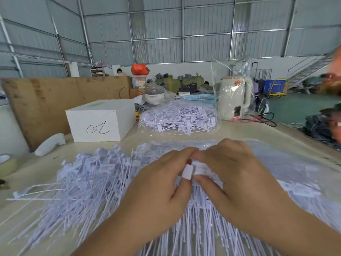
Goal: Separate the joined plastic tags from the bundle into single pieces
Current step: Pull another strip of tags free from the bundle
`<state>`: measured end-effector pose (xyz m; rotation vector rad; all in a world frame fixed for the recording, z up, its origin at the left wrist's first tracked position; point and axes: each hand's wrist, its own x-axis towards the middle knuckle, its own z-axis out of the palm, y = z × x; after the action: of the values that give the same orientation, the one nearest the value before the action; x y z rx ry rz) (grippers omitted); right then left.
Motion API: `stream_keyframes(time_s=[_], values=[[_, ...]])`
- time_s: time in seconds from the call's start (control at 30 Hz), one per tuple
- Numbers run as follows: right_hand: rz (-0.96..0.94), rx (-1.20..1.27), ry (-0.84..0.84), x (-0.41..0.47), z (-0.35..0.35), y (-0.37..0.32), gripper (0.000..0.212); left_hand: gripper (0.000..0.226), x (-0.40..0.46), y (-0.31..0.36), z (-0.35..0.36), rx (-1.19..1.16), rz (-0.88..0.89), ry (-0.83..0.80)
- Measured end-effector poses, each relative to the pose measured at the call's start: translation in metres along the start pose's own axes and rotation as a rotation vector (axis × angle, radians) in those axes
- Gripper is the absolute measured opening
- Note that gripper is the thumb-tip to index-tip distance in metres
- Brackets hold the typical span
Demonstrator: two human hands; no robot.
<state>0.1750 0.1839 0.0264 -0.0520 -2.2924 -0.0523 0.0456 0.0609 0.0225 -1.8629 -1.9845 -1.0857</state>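
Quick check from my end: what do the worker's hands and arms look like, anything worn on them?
Both the left hand and the right hand are bare: no gloves, rings or watch show. Both forearms are bare to the frame edge, with no sleeve in sight. Fingers are bare too, with no tape or finger covers visible.

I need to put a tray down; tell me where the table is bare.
Bare: the strip between the white box and loose tag pile; the right table edge beyond the kettle. Crowded: under both hands, and the bagged tags.
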Motion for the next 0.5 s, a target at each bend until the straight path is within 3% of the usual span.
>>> stream_keyframes(time_s=[0.17,0.37,0.5], values=[[0.075,0.082,-0.025,-0.0007,0.0004,-0.0038,0.047,0.039,-0.0017,-0.005,0.0008,-0.007,-0.03,-0.035],[0.166,0.16,-0.229,0.0014,-0.0021,-0.005,0.042,0.022,-0.0031,-0.0051,0.002,0.039,-0.061,-0.034],[0.136,0.162,-0.247,0.0044,-0.0067,0.0016,0.051,0.013,-0.0028,-0.0012,-0.0025,0.015,-0.008,0.043]])
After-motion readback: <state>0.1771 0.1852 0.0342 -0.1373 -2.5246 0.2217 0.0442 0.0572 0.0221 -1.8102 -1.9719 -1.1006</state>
